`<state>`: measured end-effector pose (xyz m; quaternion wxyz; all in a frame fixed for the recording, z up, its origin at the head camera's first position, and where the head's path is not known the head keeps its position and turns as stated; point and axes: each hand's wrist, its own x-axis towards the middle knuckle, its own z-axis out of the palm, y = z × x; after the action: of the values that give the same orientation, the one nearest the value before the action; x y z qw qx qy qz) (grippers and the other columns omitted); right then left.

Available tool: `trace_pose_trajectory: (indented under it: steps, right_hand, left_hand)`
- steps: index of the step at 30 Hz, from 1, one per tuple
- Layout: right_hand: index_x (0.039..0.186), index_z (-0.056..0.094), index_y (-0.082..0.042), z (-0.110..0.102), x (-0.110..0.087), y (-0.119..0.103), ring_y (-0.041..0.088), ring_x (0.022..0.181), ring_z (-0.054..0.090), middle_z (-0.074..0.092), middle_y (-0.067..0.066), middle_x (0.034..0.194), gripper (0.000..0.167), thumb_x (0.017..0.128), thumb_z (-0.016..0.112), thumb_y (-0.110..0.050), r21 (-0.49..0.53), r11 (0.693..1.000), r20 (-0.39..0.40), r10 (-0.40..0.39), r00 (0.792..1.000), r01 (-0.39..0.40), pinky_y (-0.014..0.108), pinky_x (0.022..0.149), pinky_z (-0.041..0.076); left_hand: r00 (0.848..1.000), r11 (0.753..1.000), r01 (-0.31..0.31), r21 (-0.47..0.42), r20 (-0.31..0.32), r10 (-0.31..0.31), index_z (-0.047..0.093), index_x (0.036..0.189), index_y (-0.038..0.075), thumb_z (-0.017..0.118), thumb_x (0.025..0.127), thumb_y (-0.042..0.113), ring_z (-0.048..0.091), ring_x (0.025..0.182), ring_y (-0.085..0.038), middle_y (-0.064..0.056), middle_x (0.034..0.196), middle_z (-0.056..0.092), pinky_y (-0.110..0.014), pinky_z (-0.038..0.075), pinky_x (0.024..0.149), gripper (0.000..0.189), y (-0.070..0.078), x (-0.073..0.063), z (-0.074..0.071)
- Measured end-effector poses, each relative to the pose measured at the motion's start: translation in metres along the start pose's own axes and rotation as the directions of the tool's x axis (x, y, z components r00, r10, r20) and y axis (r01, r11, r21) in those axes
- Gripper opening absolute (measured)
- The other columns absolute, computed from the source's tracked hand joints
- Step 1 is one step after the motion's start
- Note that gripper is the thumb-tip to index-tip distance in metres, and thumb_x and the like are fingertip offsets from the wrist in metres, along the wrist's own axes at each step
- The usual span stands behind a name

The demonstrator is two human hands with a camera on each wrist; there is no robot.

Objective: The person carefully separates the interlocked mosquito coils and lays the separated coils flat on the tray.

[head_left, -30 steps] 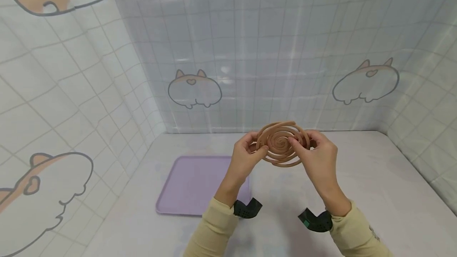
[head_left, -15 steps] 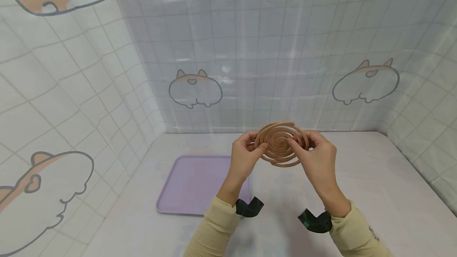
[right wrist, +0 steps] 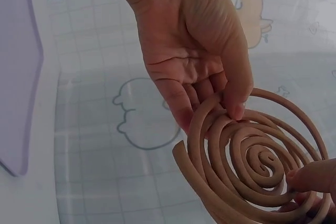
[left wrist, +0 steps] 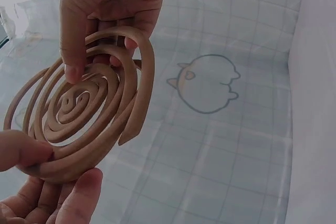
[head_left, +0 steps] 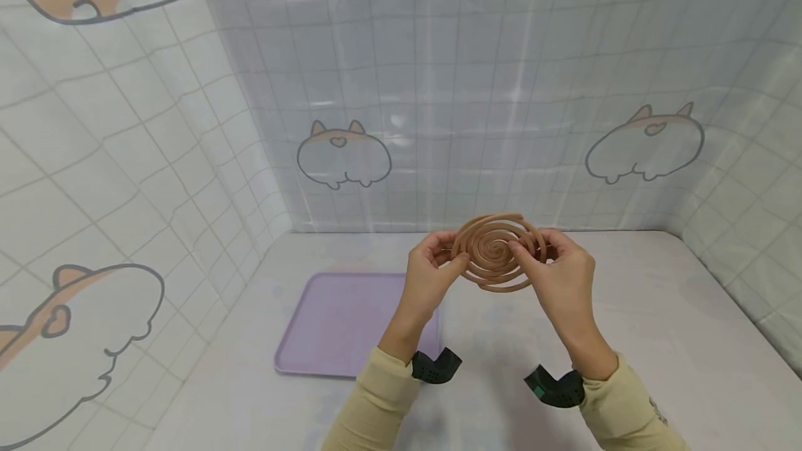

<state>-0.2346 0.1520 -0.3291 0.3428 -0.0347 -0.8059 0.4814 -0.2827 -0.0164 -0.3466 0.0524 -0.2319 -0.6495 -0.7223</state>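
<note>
A brown mosquito coil [head_left: 495,250], which looks like two spirals nested in each other, is held up above the table in front of the back wall. My left hand [head_left: 428,273] pinches its left side, thumb on the near face and fingers behind. On the right side my right hand [head_left: 560,271] pinches the coil the same way, its thumb reaching in towards the middle. In the right wrist view the coil's blunt outer end [right wrist: 180,151] sticks out below the left hand's thumb [right wrist: 239,85]. The fingers behind the coil are partly hidden.
A shallow purple tray [head_left: 347,326] lies on the white table [head_left: 658,339] to the left, partly behind the left forearm. Tiled-pattern sheeting with cartoon dogs forms the back wall [head_left: 476,89] and both sides. Black wrist bands [head_left: 436,366] sit on both arms.
</note>
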Motion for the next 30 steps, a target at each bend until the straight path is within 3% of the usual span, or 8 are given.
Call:
trace_pose_trajectory:
  steps: [7, 14, 18, 25, 30]
  right_hand:
    - [0.082, 0.063, -0.003, 0.003, 0.001, 0.0, 0.014, 0.07, 0.051, 0.051, 0.004, 0.069, 0.021, 0.078, 0.075, -0.02, 0.02, 1.0, 0.008, 0.006, 1.0, -0.006, 0.015, 0.055, 0.04]
    - [0.083, 0.063, -0.003, 0.001, 0.002, -0.002, 0.012, 0.065, 0.05, 0.053, 0.006, 0.069, 0.02, 0.079, 0.074, -0.019, 0.026, 1.0, 0.019, 0.0, 1.0, -0.001, 0.014, 0.052, 0.04]
    - [0.086, 0.063, -0.002, 0.001, 0.004, -0.003, 0.011, 0.061, 0.049, 0.054, 0.008, 0.068, 0.021, 0.08, 0.073, -0.02, 0.068, 0.997, 0.059, 0.024, 0.998, -0.028, 0.016, 0.05, 0.041]
    - [0.096, 0.064, -0.001, -0.001, 0.005, -0.006, 0.008, 0.062, 0.058, 0.063, 0.009, 0.073, 0.027, 0.082, 0.071, -0.023, 0.157, 0.982, 0.162, 0.082, 0.983, -0.107, 0.019, 0.053, 0.049]
    - [0.101, 0.063, -0.001, -0.001, 0.006, -0.006, 0.008, 0.065, 0.06, 0.064, 0.01, 0.078, 0.031, 0.081, 0.072, -0.024, 0.156, 0.98, 0.203, 0.09, 0.975, -0.123, 0.02, 0.056, 0.05]
  left_hand:
    - [0.998, 1.0, -0.001, 0.011, -0.065, 0.002, 0.061, 0.104, -0.009, 0.062, 0.081, -0.008, 0.06, 0.076, -0.012, -0.022, 0.095, 0.062, -0.019, 0.051, 0.063, 0.023, 0.0, 0.002, 0.0]
    - [0.998, 0.987, 0.055, -0.152, 0.002, -0.055, 0.058, 0.108, -0.012, 0.063, 0.083, -0.006, 0.062, 0.077, -0.012, -0.01, 0.089, 0.063, -0.028, 0.054, 0.067, 0.026, -0.003, 0.004, -0.005]
    - [0.998, 0.978, 0.07, -0.195, 0.018, -0.068, 0.058, 0.109, -0.012, 0.061, 0.086, -0.001, 0.062, 0.077, -0.013, -0.004, 0.087, 0.063, -0.03, 0.054, 0.069, 0.026, -0.005, 0.004, -0.007]
    - [0.996, 0.971, 0.08, -0.224, -0.026, -0.088, 0.057, 0.106, -0.016, 0.059, 0.088, 0.002, 0.063, 0.076, -0.012, -0.003, 0.084, 0.063, -0.032, 0.054, 0.069, 0.026, -0.006, 0.005, -0.009]
    - [0.995, 0.962, 0.088, -0.259, -0.027, -0.098, 0.056, 0.105, -0.018, 0.058, 0.088, 0.0, 0.063, 0.076, -0.011, -0.002, 0.083, 0.064, -0.03, 0.054, 0.069, 0.025, -0.007, 0.006, -0.01]
